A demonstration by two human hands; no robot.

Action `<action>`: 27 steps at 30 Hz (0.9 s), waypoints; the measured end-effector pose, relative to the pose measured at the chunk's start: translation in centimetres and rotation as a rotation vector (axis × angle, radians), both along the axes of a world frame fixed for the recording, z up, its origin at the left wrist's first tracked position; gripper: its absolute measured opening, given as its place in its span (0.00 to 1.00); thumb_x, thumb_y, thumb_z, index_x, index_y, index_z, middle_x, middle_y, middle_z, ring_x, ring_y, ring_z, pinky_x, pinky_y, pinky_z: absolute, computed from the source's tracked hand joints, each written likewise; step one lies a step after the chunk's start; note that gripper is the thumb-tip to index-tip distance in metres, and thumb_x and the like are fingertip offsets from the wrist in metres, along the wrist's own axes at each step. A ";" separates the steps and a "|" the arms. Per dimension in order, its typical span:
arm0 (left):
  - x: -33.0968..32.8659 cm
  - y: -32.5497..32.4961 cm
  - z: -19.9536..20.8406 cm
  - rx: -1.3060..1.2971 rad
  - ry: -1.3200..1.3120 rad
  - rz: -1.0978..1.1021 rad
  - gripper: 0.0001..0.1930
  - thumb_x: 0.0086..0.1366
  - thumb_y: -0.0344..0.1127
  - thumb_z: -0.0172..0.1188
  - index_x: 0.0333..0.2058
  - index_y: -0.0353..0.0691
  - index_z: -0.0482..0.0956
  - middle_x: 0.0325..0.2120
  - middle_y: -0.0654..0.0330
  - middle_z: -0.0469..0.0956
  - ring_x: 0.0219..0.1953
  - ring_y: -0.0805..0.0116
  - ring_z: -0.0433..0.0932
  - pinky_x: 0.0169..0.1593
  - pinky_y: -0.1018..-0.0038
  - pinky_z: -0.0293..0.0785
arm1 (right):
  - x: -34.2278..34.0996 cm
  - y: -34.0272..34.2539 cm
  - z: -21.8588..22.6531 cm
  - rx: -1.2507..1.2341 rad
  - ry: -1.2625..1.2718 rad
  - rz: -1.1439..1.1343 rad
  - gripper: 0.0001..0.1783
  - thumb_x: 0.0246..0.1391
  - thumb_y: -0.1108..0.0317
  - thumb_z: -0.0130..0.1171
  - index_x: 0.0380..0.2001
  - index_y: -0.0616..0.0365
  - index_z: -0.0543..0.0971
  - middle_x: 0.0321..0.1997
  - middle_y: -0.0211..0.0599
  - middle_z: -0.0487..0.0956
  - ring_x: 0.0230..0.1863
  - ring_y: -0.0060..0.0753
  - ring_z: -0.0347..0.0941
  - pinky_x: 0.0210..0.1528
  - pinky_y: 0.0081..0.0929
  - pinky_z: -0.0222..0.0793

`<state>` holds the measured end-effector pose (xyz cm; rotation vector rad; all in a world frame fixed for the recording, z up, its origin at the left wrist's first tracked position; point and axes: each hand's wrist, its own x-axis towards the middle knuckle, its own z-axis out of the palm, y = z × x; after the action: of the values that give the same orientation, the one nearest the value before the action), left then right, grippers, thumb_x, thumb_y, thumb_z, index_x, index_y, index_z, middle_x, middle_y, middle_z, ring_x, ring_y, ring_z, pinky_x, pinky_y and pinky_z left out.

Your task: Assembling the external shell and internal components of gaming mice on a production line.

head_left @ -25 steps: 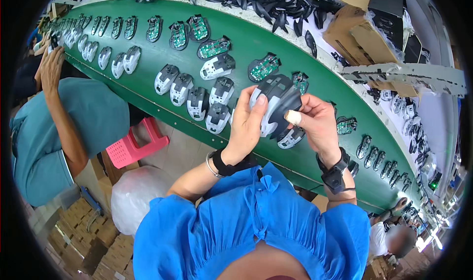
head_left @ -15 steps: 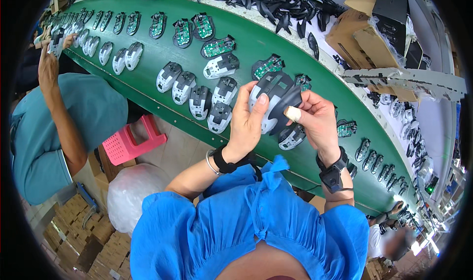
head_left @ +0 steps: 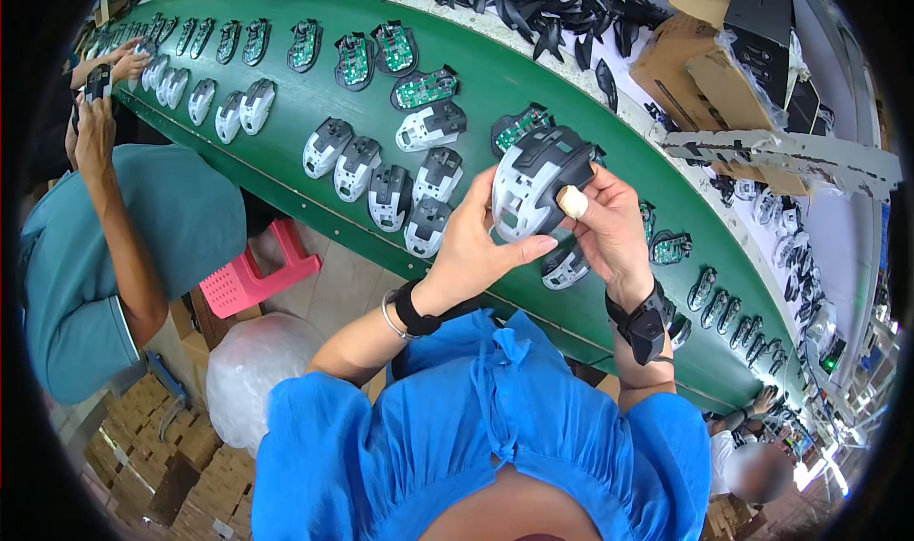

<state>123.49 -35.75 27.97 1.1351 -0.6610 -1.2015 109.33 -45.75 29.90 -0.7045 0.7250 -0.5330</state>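
Above the green work surface I hold a grey and black computer mouse shell [head_left: 535,174] between both hands. My left hand [head_left: 476,241] grips its left side, the thumb stretched along the near end. My right hand [head_left: 611,225] closes round the right side, its wrapped thumb pressing by the dark side part. Most of the right fingers are hidden behind the shell. Just left lie several similar shells [head_left: 358,168], and another shell [head_left: 566,267] sits beneath my hands. Beyond the held shell is a mouse base with a green circuit board [head_left: 522,127].
The long green table [head_left: 533,84] carries rows of mouse bases [head_left: 354,62] and shells. Black curved parts [head_left: 514,3] are heaped on the far ledge, near an open cardboard box [head_left: 705,74]. A co-worker in teal [head_left: 133,255] sits at left, by a pink stool [head_left: 257,274].
The shell has turned in my hands, and the dark side part now lies closer against it. My left thumb has slid down to the near end. The left co-worker's hands have shifted.
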 end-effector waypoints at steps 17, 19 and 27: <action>2.3 6.1 4.8 -0.053 -0.409 -0.491 0.41 0.41 0.40 0.76 0.54 0.33 0.68 0.43 0.53 0.76 0.44 0.62 0.77 0.49 0.70 0.72 | -3.3 5.9 5.5 -0.345 0.176 0.449 0.44 0.35 0.61 0.76 0.57 0.59 0.67 0.60 0.40 0.71 0.60 0.30 0.67 0.63 0.31 0.60; 2.5 7.3 5.2 -0.154 -0.527 -0.476 0.42 0.40 0.43 0.78 0.53 0.32 0.69 0.41 0.48 0.77 0.40 0.55 0.79 0.44 0.67 0.74 | -3.5 6.9 6.7 -0.304 0.126 0.425 0.42 0.35 0.63 0.76 0.55 0.59 0.69 0.60 0.43 0.70 0.61 0.34 0.66 0.63 0.33 0.60; 4.3 3.0 4.3 -0.119 -0.574 -0.598 0.39 0.41 0.45 0.76 0.52 0.37 0.71 0.45 0.51 0.76 0.47 0.53 0.77 0.49 0.65 0.74 | -3.0 4.3 5.6 -0.586 0.258 0.351 0.36 0.34 0.63 0.76 0.49 0.58 0.74 0.57 0.47 0.73 0.60 0.47 0.68 0.60 0.42 0.65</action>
<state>127.76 -32.79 32.32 1.2281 -1.5723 -1.3006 106.30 -41.43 35.49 -1.4380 0.6640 -0.3302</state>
